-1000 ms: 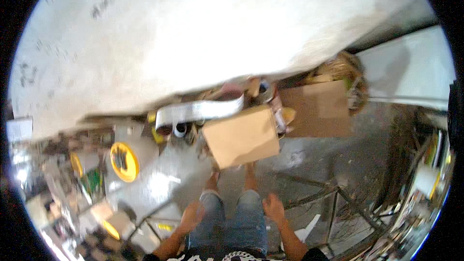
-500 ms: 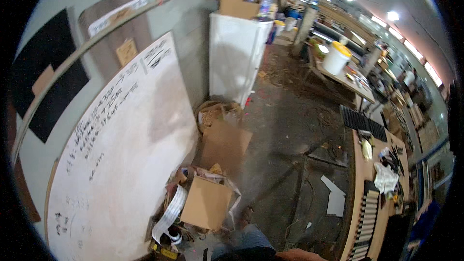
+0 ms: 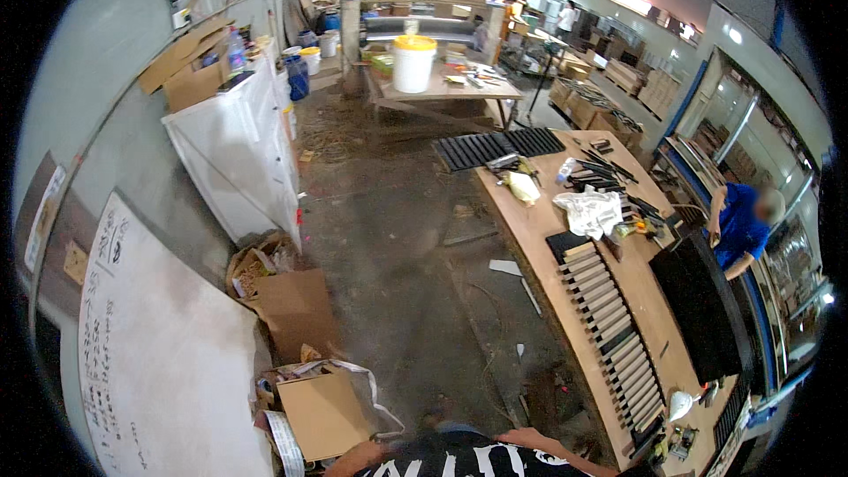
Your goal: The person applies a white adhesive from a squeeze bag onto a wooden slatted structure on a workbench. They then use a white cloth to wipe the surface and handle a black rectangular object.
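At the lower edge a bit of my left arm (image 3: 360,457) shows beside my dark, white-printed shirt (image 3: 450,456), and a bit of my right arm (image 3: 549,443) shows on its other side. Both hands are out of the picture. Nearest my right arm is a long wooden worktable (image 3: 552,287). On it a row of beige and black bars (image 3: 611,322) lies side by side. Farther up the table are a crumpled white cloth (image 3: 590,212), scattered black strips (image 3: 608,172) and a black ribbed mat (image 3: 499,148).
Cardboard boxes (image 3: 325,415) and a whiteboard (image 3: 177,353) line the left, before a white cabinet (image 3: 234,155). A yellow-lidded bucket (image 3: 413,66) stands on a far table. A person in blue (image 3: 746,225) is beyond a black panel (image 3: 698,309). White scraps (image 3: 505,267) lie on the floor.
My view has swung right and up. The worktable now shows at greater length, and the person in blue has come into sight. The whiteboard and boxes have shifted left.
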Motion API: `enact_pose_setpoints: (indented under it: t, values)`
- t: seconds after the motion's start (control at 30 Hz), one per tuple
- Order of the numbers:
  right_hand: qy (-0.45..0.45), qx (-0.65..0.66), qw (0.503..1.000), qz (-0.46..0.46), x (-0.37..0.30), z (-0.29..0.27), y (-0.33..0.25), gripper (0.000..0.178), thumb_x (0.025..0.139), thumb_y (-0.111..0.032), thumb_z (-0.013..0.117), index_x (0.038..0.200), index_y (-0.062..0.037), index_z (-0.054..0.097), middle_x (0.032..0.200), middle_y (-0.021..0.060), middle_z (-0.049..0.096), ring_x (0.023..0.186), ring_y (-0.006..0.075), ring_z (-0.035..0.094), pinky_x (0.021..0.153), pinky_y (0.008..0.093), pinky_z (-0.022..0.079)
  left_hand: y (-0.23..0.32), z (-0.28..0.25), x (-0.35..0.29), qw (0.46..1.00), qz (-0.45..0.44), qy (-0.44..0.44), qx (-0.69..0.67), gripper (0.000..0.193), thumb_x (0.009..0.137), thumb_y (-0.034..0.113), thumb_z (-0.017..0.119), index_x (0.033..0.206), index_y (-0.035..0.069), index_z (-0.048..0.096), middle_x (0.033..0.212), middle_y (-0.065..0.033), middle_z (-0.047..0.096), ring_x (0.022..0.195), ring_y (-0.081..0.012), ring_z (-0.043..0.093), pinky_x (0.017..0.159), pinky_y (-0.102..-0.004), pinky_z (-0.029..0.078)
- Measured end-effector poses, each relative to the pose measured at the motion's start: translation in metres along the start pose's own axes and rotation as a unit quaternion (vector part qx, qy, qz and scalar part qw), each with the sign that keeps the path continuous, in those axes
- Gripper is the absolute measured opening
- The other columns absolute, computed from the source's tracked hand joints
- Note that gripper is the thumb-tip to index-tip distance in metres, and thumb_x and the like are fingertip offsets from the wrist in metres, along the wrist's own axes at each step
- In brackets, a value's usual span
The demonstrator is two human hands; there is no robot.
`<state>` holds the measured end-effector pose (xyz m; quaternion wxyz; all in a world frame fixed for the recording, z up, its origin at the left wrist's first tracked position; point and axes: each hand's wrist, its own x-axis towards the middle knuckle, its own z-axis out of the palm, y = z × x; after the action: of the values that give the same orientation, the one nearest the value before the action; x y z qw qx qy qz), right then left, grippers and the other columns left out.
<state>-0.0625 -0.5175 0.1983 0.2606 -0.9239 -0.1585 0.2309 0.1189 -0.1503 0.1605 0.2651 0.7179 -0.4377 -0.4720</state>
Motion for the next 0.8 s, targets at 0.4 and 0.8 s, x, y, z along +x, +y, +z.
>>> enact_pose_setpoints:
  t: [0.4, 0.8]
  values:
    - [-0.074, 0.014, 0.956, 0.282, -0.049, 0.096, 0.132, 0.023, 0.089, -0.029, 0.043, 0.106, -0.0220, 0.057, 0.076, 0.0061, 0.064, 0.071, 0.0288, 0.066, 0.051, 0.0426, 0.051, 0.038, -0.055, 0.145, 0.990, 0.023, -0.016, -0.138, 0.031, 0.084, 0.017, 0.047, 0.110, 0.005, 0.059, 0.104, -0.0176, 0.062, 0.093, -0.0288, 0.060, 0.080, -0.0371, 0.045]
    - [0.085, -0.033, 0.927, 0.363, 0.069, -0.010, 0.128, 0.033, 0.085, -0.044, 0.051, 0.082, -0.0131, 0.062, 0.063, 0.0114, 0.063, 0.059, 0.0296, 0.065, 0.048, 0.0420, 0.051, -0.075, -0.155, 0.223, 0.987, 0.064, -0.134, 0.058, 0.032, 0.087, 0.019, 0.042, 0.111, 0.009, 0.060, 0.107, -0.0183, 0.061, 0.101, -0.0316, 0.058, 0.086, -0.0380, 0.045]
